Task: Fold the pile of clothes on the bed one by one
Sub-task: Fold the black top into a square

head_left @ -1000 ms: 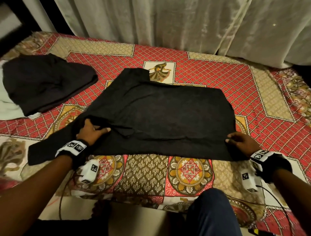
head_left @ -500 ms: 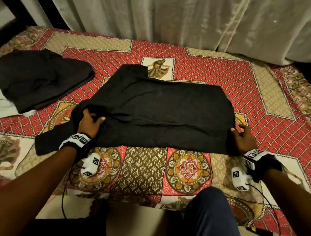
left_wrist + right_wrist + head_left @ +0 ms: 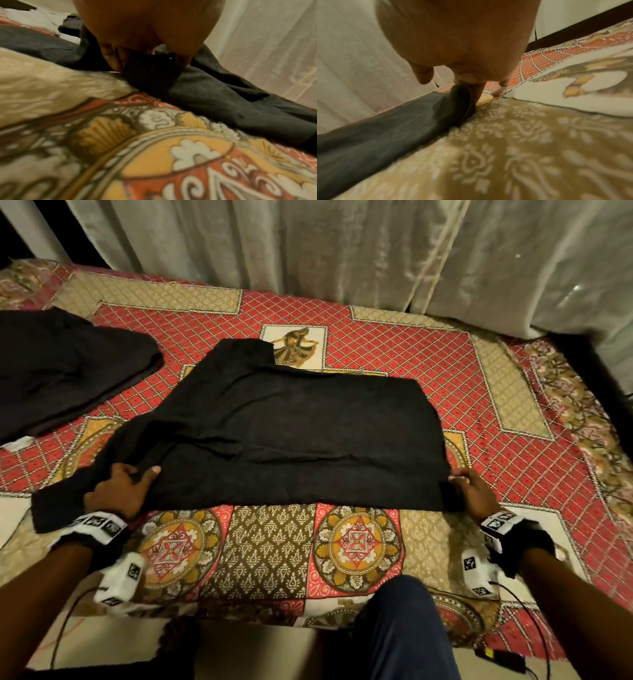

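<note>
A black shirt (image 3: 294,433) lies spread across the patterned bed (image 3: 411,364), with one sleeve trailing to the near left. My left hand (image 3: 126,487) grips the shirt's near left part by the sleeve, thumb on top of the cloth. In the left wrist view the fingers (image 3: 111,59) curl round a bunch of the dark fabric (image 3: 214,94). My right hand (image 3: 471,491) pinches the shirt's near right corner. The right wrist view shows that hand (image 3: 471,86) holding the lifted corner of the dark cloth (image 3: 385,128) just above the bed.
A pile of dark clothes (image 3: 58,368) over something white lies at the far left of the bed. White curtains (image 3: 342,248) hang behind the bed. My knee (image 3: 400,625) is at the near edge, and a cable with a small black device (image 3: 500,657) lies at the lower right.
Both hands have closed on the shirt's near edge: the right hand went from resting beside the corner to pinching it, and the left hand took a fuller grip by the sleeve.
</note>
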